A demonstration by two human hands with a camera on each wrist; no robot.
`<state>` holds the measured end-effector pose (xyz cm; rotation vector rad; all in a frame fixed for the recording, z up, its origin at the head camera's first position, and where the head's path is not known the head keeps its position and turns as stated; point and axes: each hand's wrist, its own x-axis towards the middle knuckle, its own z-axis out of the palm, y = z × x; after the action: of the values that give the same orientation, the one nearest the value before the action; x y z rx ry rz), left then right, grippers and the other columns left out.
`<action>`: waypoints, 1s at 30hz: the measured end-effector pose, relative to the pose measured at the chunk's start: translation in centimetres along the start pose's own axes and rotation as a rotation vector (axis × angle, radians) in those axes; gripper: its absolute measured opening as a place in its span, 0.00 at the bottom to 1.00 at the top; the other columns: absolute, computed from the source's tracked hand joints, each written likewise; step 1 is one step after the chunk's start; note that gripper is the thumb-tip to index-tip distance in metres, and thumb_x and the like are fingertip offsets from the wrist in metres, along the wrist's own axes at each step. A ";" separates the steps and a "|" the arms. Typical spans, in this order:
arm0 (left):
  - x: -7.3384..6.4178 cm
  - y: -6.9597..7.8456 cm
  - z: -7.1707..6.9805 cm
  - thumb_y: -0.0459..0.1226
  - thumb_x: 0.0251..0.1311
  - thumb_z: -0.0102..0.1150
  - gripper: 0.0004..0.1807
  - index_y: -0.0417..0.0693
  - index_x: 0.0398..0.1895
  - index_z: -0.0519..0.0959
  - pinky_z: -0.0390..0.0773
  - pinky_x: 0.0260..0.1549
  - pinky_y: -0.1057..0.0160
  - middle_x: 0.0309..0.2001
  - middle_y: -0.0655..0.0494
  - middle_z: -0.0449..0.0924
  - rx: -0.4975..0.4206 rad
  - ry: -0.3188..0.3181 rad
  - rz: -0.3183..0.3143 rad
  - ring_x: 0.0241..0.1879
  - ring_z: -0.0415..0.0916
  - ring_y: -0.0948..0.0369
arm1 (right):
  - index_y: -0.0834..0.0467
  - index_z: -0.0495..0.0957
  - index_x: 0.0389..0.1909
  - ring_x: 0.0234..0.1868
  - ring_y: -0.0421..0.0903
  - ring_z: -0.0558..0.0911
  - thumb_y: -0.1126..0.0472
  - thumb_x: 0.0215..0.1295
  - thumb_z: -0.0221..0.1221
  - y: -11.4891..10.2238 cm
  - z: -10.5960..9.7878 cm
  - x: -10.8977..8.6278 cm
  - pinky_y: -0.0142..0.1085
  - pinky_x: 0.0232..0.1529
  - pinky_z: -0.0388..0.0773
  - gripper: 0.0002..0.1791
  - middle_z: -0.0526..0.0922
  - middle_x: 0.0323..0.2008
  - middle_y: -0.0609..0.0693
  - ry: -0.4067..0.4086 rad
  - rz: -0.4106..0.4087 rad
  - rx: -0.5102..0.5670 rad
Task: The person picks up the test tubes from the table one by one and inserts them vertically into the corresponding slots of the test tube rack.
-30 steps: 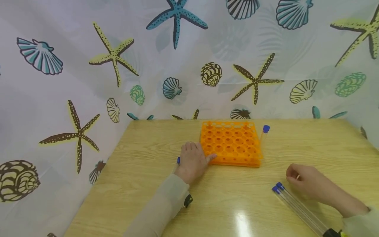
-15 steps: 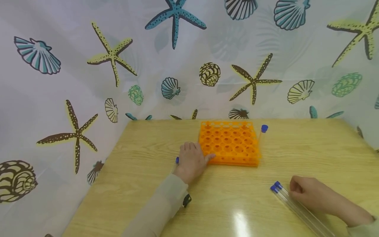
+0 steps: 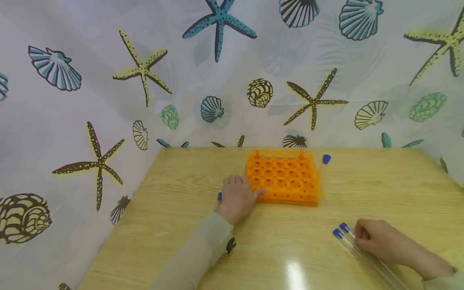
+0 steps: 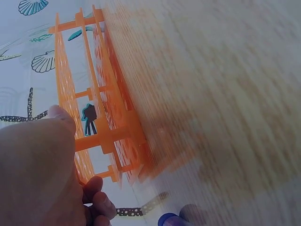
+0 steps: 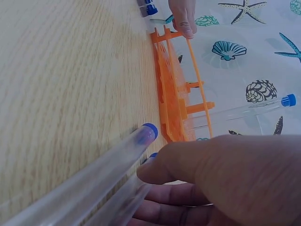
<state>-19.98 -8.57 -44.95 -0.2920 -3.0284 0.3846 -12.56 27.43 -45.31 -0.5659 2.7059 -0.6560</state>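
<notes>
We reckon the loose tube (image 5: 89, 178) could roll if our R grip (image 3: 385, 243), pinching the far tube (image 3: 349, 231) alongside, nudges it; both are front-R of the orange rack (image 3: 285, 178), which our L grip (image 3: 237, 199) holds. Our worktop (image 3: 174, 193) is pale wood-grain, w/ a seashell-print backdrop (image 3: 232, 121) behind.

rack (image 3: 282, 197): translucent plastic | tubes (image 5: 84, 182): clear, smooth | caps (image 5: 150, 131): plastic | tabletop (image 3: 282, 241): glossy wood grain | backdrop (image 3: 232, 133): matt cloth

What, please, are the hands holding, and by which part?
Left hand: the rack, by its left end. Right hand: apparently a tube, just below its cap.
</notes>
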 end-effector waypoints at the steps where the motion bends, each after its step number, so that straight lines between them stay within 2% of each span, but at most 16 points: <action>1: 0.0 0.0 0.0 0.70 0.67 0.25 0.40 0.42 0.34 0.68 0.68 0.41 0.59 0.30 0.51 0.69 0.000 0.002 0.000 0.33 0.63 0.55 | 0.59 0.74 0.32 0.22 0.31 0.65 0.64 0.65 0.58 0.0 0.0 0.0 0.29 0.22 0.66 0.03 0.71 0.24 0.44 -0.001 -0.004 0.000; 7: -0.1 0.1 -0.1 0.70 0.67 0.26 0.39 0.43 0.32 0.67 0.67 0.38 0.60 0.29 0.52 0.68 0.002 0.010 0.004 0.31 0.62 0.56 | 0.59 0.74 0.31 0.22 0.32 0.66 0.65 0.62 0.59 0.1 0.1 0.2 0.29 0.23 0.67 0.03 0.73 0.24 0.44 0.015 0.007 -0.016; 11: 0.0 0.2 -0.3 0.70 0.67 0.26 0.39 0.43 0.32 0.68 0.67 0.39 0.59 0.29 0.52 0.69 -0.006 0.017 0.008 0.31 0.62 0.56 | 0.59 0.75 0.31 0.22 0.33 0.67 0.65 0.60 0.58 0.3 0.0 0.3 0.29 0.23 0.68 0.01 0.74 0.24 0.45 0.018 0.051 -0.021; 19: 0.0 0.3 -0.3 0.70 0.67 0.26 0.39 0.43 0.35 0.68 0.67 0.41 0.59 0.31 0.51 0.69 -0.039 -0.025 -0.002 0.33 0.63 0.55 | 0.61 0.75 0.33 0.20 0.35 0.68 0.65 0.64 0.55 0.3 -1.1 1.0 0.30 0.22 0.68 0.03 0.74 0.23 0.46 0.020 0.066 -0.001; 30: -0.2 0.0 -0.2 0.70 0.67 0.26 0.39 0.43 0.35 0.67 0.67 0.40 0.59 0.30 0.52 0.68 -0.052 -0.014 -0.004 0.32 0.62 0.55 | 0.67 0.76 0.41 0.24 0.38 0.71 0.63 0.68 0.53 -1.0 -3.8 3.0 0.31 0.26 0.70 0.10 0.80 0.30 0.49 0.151 0.058 -0.023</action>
<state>-19.77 -8.61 -44.80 -0.2878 -3.0557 0.3096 -16.27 26.68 -42.18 -0.4586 2.8613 -0.6789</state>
